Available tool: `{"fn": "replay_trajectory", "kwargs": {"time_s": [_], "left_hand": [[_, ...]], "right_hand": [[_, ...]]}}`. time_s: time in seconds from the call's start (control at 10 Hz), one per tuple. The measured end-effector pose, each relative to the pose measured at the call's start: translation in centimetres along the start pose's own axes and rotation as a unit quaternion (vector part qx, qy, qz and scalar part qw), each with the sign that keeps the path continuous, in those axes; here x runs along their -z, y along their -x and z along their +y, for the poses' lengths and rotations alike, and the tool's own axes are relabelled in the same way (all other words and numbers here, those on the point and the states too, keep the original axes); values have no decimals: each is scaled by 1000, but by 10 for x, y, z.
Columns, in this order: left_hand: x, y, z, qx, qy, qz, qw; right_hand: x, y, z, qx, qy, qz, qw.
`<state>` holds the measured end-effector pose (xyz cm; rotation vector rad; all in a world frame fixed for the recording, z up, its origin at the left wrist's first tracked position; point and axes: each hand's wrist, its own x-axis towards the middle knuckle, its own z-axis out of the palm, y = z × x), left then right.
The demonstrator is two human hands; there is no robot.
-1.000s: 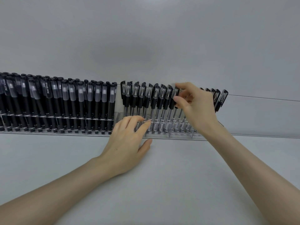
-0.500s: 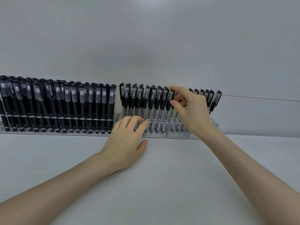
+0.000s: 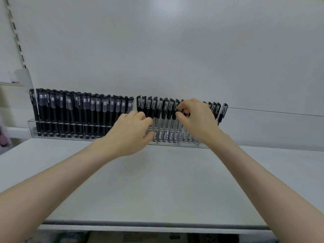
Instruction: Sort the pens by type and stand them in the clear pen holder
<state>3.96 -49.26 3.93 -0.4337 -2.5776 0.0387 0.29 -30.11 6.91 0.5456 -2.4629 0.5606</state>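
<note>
I have one view: a wide-angle head camera, looking forward and slightly down across the worktop (image 3: pixel 157 181) to the clear pen holder (image 3: pixel 33 127) against the wall (image 3: pixel 175 50), near.

Counter (image 3: pixel 157 181): front stretch open for passage; back blocked by holder (image 3: pixel 30 124) packed with upright pens (image 3: pixel 78 114), wall (image 3: pixel 157 50) close behind.

Your left hand (image 3: pixel 129 134) and right hand (image 3: pixel 196 120) are bare, and so are both slim forearms, which enter from seven and five o'clock, uncovered to the frame's edge.
</note>
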Motion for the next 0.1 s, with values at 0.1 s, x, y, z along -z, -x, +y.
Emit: {"fn": "replay_trajectory", "kwargs": {"time_s": [0.1], "left_hand": [[25,13,-12,14,6,21,1000]], "right_hand": [[9,6,-23,9,-11,5,1000]]}}
